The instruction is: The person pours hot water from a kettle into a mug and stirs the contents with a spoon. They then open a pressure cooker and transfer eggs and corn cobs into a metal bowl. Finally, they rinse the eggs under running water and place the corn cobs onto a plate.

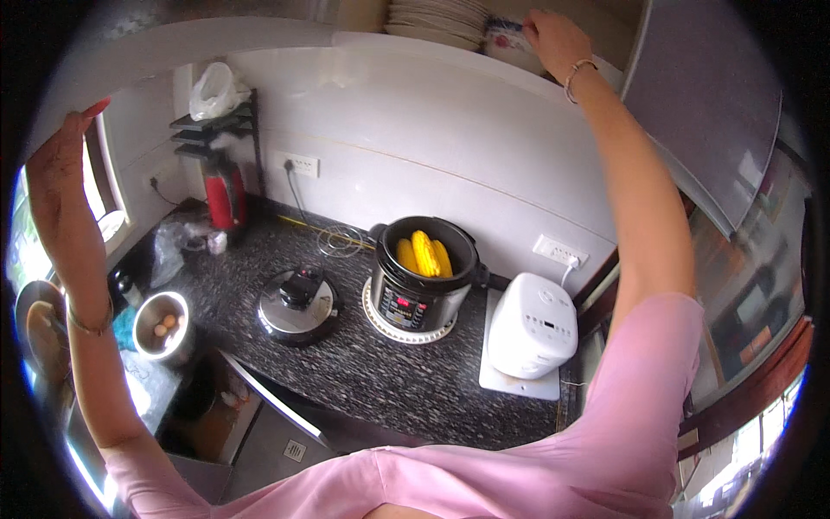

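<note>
Both arms are raised. My right hand (559,44) reaches into a wall cupboard and touches the rim of a patterned bowl (512,45), beside a stack of white plates (436,19); whether its fingers close on the bowl cannot be told. My left hand (63,152) is up at the far left, by the cupboard's underside, with its fingertips partly hidden. Below, an electric pressure cooker (418,279) stands uncovered on a white round mat (408,331), with several corn cobs (425,254) inside. Its lid (297,301) lies on the counter to the left.
A white rice cooker (535,324) stands right on the dark granite counter (389,383). A white pot (164,324) with eggs, a red kettle (225,194) and a plastic bag (170,253) are at left. The open cupboard door (707,110) hangs upper right. A drawer edge (275,396) juts out below.
</note>
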{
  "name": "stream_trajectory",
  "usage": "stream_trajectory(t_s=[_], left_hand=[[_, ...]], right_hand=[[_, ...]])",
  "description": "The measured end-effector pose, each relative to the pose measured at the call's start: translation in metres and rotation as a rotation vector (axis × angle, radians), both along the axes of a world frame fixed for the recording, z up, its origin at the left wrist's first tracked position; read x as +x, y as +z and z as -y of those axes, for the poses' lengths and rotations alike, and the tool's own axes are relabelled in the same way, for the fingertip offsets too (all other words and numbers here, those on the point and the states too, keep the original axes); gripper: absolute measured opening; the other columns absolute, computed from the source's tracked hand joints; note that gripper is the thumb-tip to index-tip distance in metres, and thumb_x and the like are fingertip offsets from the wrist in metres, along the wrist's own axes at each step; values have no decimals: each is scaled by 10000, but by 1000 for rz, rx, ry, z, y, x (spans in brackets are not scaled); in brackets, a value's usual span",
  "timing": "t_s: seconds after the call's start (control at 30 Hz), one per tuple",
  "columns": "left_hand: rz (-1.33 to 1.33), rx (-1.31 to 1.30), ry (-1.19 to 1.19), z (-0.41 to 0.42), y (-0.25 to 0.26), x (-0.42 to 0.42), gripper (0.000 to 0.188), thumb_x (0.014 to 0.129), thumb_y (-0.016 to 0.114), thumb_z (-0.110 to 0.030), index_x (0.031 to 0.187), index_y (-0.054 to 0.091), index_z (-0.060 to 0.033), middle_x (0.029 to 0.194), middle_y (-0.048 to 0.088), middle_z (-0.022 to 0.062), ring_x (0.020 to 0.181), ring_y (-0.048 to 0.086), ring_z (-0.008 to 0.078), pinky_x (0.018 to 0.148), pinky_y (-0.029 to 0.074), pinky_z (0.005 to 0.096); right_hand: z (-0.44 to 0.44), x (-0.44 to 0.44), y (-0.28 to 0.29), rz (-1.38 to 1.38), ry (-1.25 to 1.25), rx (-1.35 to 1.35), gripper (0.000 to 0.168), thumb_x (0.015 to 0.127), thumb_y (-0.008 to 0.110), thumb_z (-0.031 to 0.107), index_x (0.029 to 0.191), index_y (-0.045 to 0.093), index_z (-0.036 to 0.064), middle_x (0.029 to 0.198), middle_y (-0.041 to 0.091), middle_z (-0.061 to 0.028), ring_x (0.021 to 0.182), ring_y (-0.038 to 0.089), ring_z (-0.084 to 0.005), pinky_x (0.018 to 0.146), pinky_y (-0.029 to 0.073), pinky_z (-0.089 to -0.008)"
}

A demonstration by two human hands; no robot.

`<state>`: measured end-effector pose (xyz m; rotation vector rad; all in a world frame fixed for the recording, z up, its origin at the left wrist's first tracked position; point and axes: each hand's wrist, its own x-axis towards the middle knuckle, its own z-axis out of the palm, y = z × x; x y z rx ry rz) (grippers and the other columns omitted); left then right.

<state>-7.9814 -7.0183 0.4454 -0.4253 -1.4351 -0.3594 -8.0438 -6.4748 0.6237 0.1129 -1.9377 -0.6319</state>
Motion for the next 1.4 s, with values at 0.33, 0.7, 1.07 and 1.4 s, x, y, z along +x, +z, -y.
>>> stream_trajectory(t_s=[0.33, 0.7, 1.07, 1.4], left_hand=[[58, 108, -125, -3, -1, 24, 261, 1002, 480, -259, 1188, 570, -99, 1182, 592, 86, 1142, 579, 226, 979, 438, 334], [29, 93, -88, -19, -2, 22, 238, 991, 502, -247, 1180, 541, -107, 1106, 642, 111, 1139, 587, 226, 1019, 423, 379], [11, 95, -98, -27, -1, 28, 256, 990, 498, -217, 1221, 543, -116, 1190, 614, 95, 1199, 554, 257, 1057, 401, 418], [-7, 131, 77, -24, -6, 39, 277, 981, 518, -196, 1248, 542, -126, 1188, 622, 90, 1199, 556, 258, 1034, 429, 416]], right_hand=[[41, -169, 60, 138, 182, -223, 304, 880, 494, 196, 1107, 628, 45, 1079, 626, -246, 1028, 583, -409, 874, 478, -453], [15, -232, 82, 158, 81, -107, 328, 877, 470, 228, 1031, 663, 12, 1043, 629, -262, 933, 607, -434, 855, 481, -466], [-7, -222, 104, 202, 342, -237, 343, 847, 535, 302, 1037, 706, 73, 1018, 676, -191, 956, 640, -362, 868, 496, -409], [17, -217, 87, 109, 194, -281, 320, 861, 551, 296, 1017, 704, 63, 1009, 678, -192, 930, 647, -355, 847, 489, -415]])
